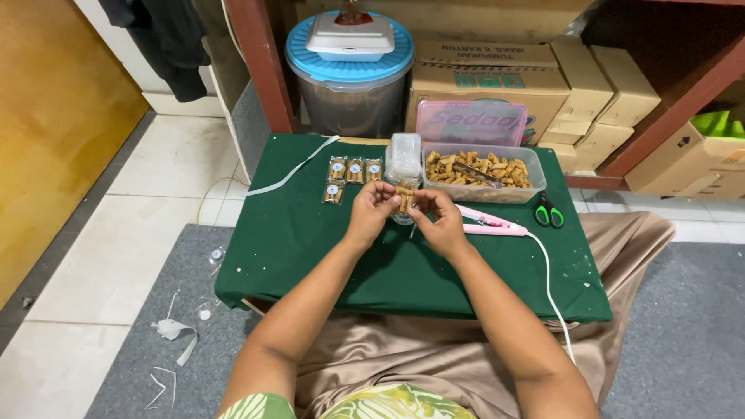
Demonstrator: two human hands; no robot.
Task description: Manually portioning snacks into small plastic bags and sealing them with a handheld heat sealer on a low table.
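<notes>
Even, soft indoor light, faint shadows under the hands on the green cloth [310, 240], sharp centre, mild wide-angle bending at edges

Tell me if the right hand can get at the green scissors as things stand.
Probably yes. The scissors lie uncovered on the green cloth, right of the pink sealer. But the right hand is pinching a small packet with the left hand.
</notes>
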